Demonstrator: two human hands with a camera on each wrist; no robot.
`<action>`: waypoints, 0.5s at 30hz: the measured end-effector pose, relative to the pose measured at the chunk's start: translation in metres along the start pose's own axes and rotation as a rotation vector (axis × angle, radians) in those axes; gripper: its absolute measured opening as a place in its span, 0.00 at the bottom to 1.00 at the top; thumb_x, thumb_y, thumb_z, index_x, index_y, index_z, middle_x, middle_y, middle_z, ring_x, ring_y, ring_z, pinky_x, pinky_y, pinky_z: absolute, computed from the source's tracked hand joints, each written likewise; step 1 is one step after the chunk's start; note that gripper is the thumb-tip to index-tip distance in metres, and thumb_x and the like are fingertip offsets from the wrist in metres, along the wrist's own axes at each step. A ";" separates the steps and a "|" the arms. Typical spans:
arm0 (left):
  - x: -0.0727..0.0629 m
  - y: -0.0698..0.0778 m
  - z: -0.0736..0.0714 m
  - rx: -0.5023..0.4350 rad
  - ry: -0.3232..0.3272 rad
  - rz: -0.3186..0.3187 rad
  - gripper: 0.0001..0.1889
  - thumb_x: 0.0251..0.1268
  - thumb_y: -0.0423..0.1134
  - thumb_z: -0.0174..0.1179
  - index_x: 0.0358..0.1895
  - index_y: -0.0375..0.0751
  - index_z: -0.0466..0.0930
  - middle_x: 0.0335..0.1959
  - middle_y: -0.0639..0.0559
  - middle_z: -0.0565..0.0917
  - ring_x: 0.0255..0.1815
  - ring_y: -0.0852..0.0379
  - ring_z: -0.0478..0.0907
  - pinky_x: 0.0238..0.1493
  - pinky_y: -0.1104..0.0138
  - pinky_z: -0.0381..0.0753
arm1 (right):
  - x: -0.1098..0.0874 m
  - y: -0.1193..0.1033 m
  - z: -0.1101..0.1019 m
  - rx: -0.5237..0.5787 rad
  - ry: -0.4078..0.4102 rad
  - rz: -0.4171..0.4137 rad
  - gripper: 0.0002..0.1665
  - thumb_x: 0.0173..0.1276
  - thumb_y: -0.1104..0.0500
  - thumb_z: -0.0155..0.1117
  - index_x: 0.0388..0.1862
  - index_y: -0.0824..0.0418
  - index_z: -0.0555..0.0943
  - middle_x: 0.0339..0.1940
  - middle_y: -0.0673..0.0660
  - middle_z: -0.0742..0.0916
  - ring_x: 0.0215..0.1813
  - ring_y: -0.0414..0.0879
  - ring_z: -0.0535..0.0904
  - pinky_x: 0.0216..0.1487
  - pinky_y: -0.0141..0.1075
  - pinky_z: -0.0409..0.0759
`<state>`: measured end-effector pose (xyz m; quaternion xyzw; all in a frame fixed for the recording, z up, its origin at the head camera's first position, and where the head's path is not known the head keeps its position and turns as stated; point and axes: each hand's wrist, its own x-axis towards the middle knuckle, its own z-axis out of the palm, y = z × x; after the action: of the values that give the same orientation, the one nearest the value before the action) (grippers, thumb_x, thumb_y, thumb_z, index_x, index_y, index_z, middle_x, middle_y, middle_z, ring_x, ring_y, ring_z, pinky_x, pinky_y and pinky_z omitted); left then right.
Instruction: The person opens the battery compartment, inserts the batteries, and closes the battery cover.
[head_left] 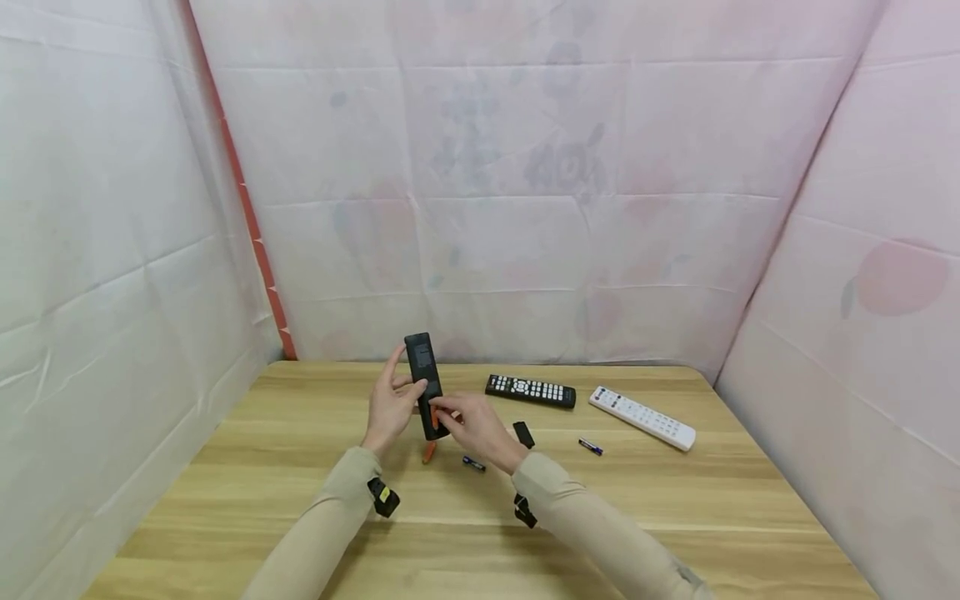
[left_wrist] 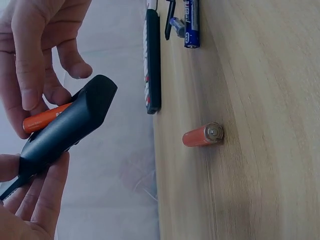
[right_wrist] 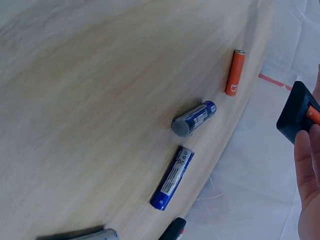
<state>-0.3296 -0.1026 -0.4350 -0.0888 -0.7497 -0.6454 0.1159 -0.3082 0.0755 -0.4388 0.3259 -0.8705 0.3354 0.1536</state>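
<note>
orange battery (left_wrist: 47,117) is tilted in the back of a black remote (head_left: 422,358), one end raised off the casing. right hand (head_left: 480,423): thumb and fingers pinch that battery. left hand (head_left: 388,412): clamped on the remote, thumb across its back. second orange battery (left_wrist: 200,136) on the table (head_left: 247,475) below the remote, blue battery (head_left: 474,463) near it. small black cover (head_left: 523,434) beyond right wrist, another blue cell (head_left: 590,447) further right. white-keyed remote (head_left: 531,391) and white remote (head_left: 642,418) lie farther back.
</note>
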 end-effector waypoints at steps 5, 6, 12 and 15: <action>-0.002 0.000 -0.001 -0.013 0.012 0.031 0.40 0.67 0.32 0.63 0.76 0.65 0.55 0.48 0.33 0.85 0.39 0.42 0.87 0.29 0.59 0.88 | -0.003 -0.001 0.000 -0.062 -0.018 -0.036 0.17 0.72 0.59 0.62 0.59 0.56 0.82 0.51 0.53 0.87 0.38 0.37 0.84 0.36 0.21 0.80; -0.002 -0.001 0.000 -0.013 0.009 0.042 0.40 0.67 0.33 0.63 0.76 0.65 0.56 0.48 0.33 0.85 0.39 0.42 0.87 0.28 0.59 0.88 | -0.004 -0.001 0.000 -0.070 -0.017 -0.043 0.18 0.72 0.59 0.62 0.59 0.57 0.82 0.52 0.53 0.87 0.38 0.37 0.84 0.36 0.21 0.80; -0.003 -0.004 0.002 0.002 0.006 0.068 0.40 0.66 0.33 0.63 0.75 0.65 0.56 0.45 0.35 0.86 0.38 0.44 0.87 0.28 0.57 0.88 | -0.008 0.001 -0.001 -0.143 -0.015 -0.129 0.17 0.70 0.61 0.64 0.58 0.58 0.82 0.51 0.54 0.88 0.40 0.38 0.86 0.37 0.21 0.81; -0.003 -0.005 0.002 0.004 0.006 0.064 0.39 0.66 0.33 0.63 0.76 0.65 0.56 0.46 0.35 0.86 0.37 0.43 0.87 0.28 0.56 0.88 | -0.009 0.002 -0.001 -0.168 -0.006 -0.161 0.17 0.70 0.61 0.64 0.57 0.58 0.82 0.50 0.54 0.88 0.42 0.39 0.87 0.38 0.22 0.82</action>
<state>-0.3283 -0.1008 -0.4410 -0.1107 -0.7473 -0.6403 0.1387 -0.3030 0.0813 -0.4435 0.3818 -0.8670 0.2467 0.2041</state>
